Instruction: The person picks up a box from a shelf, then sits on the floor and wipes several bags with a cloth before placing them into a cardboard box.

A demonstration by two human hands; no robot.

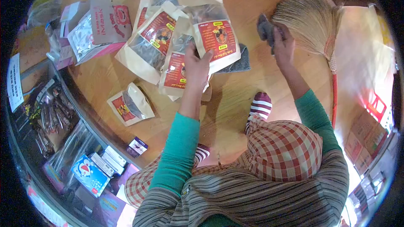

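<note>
My left hand [197, 66] is closed on the lower left edge of a kraft paper pouch [217, 38] with a red label and a clear window. Under and beside it lie several similar pouches, among them one tilted pouch [158, 38] to the left. My right hand [284, 47], raised to the right of the pile, grips a bunched dark grey cloth [266, 30]. A folded dark grey cloth [236, 61] lies on the floor, partly covered by the pouch at my left hand.
A straw broom [309, 21] with a red handle lies at the right. One small pouch [131, 104] rests apart on the wooden floor [227, 101]. An open printed carton [110, 23] stands at the upper left, above a shelf with a blue box [90, 174].
</note>
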